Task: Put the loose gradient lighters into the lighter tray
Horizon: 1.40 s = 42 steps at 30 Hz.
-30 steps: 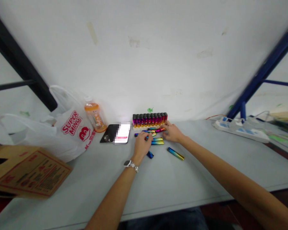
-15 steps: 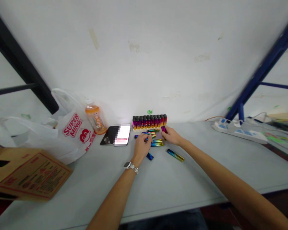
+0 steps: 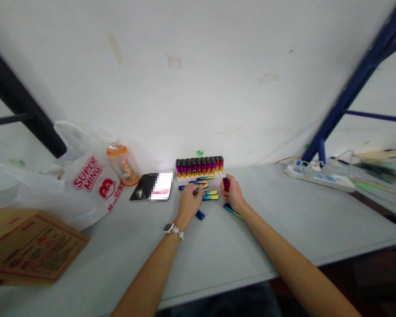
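Observation:
My right hand (image 3: 232,193) is closed around a dark red-purple lighter-like piece (image 3: 226,184), upright at the right end of the row. My left hand (image 3: 190,200) hovers low over several loose shiny rainbow-coloured slim cases (image 3: 211,197), its fingers curled together; what they pinch, if anything, is hidden. A dark blue case end (image 3: 199,215) sticks out below that hand. Behind both hands stands a row of purple-to-yellow lighter-like pieces (image 3: 199,167) with black tops, in a pale holder (image 3: 181,178). Another rainbow case (image 3: 232,211) lies partly under my right wrist.
Left of the row lie a black tablet-like device (image 3: 140,187) and a bright-screened phone (image 3: 161,187). Farther left are an orange drink bottle (image 3: 123,165), a white plastic bag (image 3: 69,193) and a cardboard box (image 3: 36,248). A white power strip (image 3: 320,177) with cables is at right.
My right hand has turned and drawn slightly back toward me with the red-purple piece, now covering part of the rainbow case. The left hand stays over the cases. The view has shifted a little.

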Available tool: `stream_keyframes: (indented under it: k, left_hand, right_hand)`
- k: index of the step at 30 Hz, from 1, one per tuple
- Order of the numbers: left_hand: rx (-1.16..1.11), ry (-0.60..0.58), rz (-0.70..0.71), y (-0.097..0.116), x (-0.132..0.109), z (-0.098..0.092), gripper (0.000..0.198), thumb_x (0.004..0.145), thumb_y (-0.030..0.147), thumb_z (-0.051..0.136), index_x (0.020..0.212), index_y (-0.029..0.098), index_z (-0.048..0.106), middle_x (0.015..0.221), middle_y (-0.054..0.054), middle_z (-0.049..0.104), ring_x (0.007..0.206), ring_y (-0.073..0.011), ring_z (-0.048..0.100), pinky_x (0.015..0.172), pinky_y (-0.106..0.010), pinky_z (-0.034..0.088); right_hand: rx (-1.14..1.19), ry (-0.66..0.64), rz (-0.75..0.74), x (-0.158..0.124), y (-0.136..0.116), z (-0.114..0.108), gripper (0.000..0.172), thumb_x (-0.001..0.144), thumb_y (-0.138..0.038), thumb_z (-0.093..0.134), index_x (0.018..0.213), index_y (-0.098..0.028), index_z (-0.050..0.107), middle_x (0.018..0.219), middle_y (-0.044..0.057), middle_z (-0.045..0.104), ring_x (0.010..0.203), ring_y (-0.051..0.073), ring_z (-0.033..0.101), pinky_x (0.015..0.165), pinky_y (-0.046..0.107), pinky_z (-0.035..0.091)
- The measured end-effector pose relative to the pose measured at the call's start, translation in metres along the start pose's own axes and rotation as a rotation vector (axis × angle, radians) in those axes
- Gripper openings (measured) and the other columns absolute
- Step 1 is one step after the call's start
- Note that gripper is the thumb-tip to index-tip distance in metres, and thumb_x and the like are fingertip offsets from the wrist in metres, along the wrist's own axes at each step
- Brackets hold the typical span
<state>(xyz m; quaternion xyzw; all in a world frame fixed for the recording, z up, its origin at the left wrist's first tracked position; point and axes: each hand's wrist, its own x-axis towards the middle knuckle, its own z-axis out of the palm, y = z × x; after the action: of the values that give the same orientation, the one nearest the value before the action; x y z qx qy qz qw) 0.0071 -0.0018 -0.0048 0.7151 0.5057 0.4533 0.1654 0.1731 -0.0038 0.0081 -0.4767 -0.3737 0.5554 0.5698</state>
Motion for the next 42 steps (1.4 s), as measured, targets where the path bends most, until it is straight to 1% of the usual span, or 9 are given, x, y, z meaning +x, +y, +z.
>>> stream_keyframes:
  k: [4, 10, 17, 20, 24, 28, 32, 37, 42]
  left_hand:
    - [0.02, -0.013, 0.02, 0.0, -0.001, 0.002, 0.036, 0.091, 0.029, 0.048, 0.06, 0.018, 0.063, 0.071, -0.003, 0.063, 0.078, -0.0177, 0.058, 0.075, -0.03, 0.043]
    - [0.038, -0.022, 0.036, 0.0, -0.001, 0.003, 0.035, 0.09, 0.028, 0.049, 0.058, 0.019, 0.062, 0.068, -0.003, 0.062, 0.075, -0.0173, 0.058, 0.074, -0.029, 0.043]
    - [0.028, -0.034, 0.027, 0.0, -0.001, 0.003, 0.036, 0.09, 0.029, 0.048, 0.059, 0.018, 0.062, 0.07, -0.003, 0.063, 0.077, -0.0174, 0.058, 0.075, -0.03, 0.042]
    - [0.028, -0.033, 0.018, 0.0, -0.001, 0.003, 0.035, 0.09, 0.029, 0.049, 0.059, 0.018, 0.063, 0.07, -0.003, 0.062, 0.077, -0.0172, 0.058, 0.074, -0.029, 0.042]
    - [0.032, -0.028, 0.017, 0.0, -0.001, 0.003, 0.035, 0.09, 0.028, 0.049, 0.059, 0.018, 0.062, 0.07, -0.003, 0.062, 0.076, -0.0172, 0.058, 0.075, -0.029, 0.042]
    - [0.034, -0.034, 0.017, 0.0, -0.001, 0.003, 0.036, 0.091, 0.029, 0.048, 0.06, 0.018, 0.063, 0.07, -0.003, 0.062, 0.076, -0.0173, 0.058, 0.075, -0.03, 0.042]
    - [0.038, -0.039, 0.02, 0.0, -0.002, 0.003, 0.036, 0.092, 0.029, 0.048, 0.06, 0.018, 0.063, 0.072, -0.003, 0.063, 0.077, -0.0173, 0.058, 0.076, -0.03, 0.042]
    - [0.038, -0.046, 0.019, 0.001, -0.002, 0.003, 0.037, 0.092, 0.03, 0.048, 0.06, 0.018, 0.063, 0.071, -0.003, 0.062, 0.076, -0.017, 0.057, 0.074, -0.03, 0.041]
    - [0.041, -0.039, 0.027, 0.001, -0.001, 0.003, 0.036, 0.091, 0.029, 0.049, 0.06, 0.017, 0.063, 0.07, -0.003, 0.061, 0.074, -0.0167, 0.056, 0.073, -0.029, 0.041]
  right_hand:
    - [-0.11, 0.072, -0.13, 0.0, 0.007, 0.0, 0.046, 0.088, -0.049, 0.033, 0.052, -0.022, 0.041, 0.037, -0.006, 0.031, 0.032, 0.008, 0.025, 0.034, 0.022, 0.017]
    - [-0.175, 0.053, -0.248, 0.005, 0.016, -0.002, 0.042, 0.088, -0.048, 0.035, 0.054, -0.023, 0.041, 0.04, -0.006, 0.032, 0.035, 0.008, 0.027, 0.036, 0.022, 0.02]
    - [-0.142, 0.058, -0.207, 0.0, 0.01, 0.0, 0.041, 0.088, -0.046, 0.035, 0.054, -0.022, 0.04, 0.04, -0.006, 0.032, 0.035, 0.008, 0.027, 0.035, 0.022, 0.019]
    - [-0.056, 0.055, -0.13, -0.002, 0.006, 0.001, 0.045, 0.088, -0.053, 0.036, 0.055, -0.022, 0.04, 0.039, -0.007, 0.029, 0.033, 0.008, 0.023, 0.034, 0.022, 0.015]
    - [0.123, -0.009, -0.046, -0.004, 0.003, 0.0, 0.056, 0.084, -0.072, 0.032, 0.059, -0.023, 0.04, 0.038, -0.009, 0.024, 0.032, 0.007, 0.016, 0.033, 0.02, 0.009]
    - [0.159, -0.035, -0.037, -0.004, 0.003, -0.002, 0.058, 0.084, -0.075, 0.031, 0.06, -0.022, 0.041, 0.037, -0.009, 0.025, 0.031, 0.006, 0.017, 0.033, 0.02, 0.009]
    - [0.131, -0.013, -0.05, -0.002, 0.004, -0.001, 0.053, 0.085, -0.068, 0.035, 0.059, -0.022, 0.042, 0.037, -0.009, 0.026, 0.031, 0.007, 0.017, 0.033, 0.02, 0.009]
    - [0.011, 0.067, -0.1, -0.003, 0.004, 0.003, 0.042, 0.087, -0.049, 0.035, 0.053, -0.023, 0.04, 0.037, -0.007, 0.027, 0.031, 0.008, 0.02, 0.033, 0.022, 0.013]
    - [-0.078, 0.058, -0.183, -0.006, 0.006, 0.004, 0.039, 0.087, -0.037, 0.032, 0.052, -0.022, 0.039, 0.039, -0.005, 0.031, 0.033, 0.008, 0.024, 0.035, 0.022, 0.019]
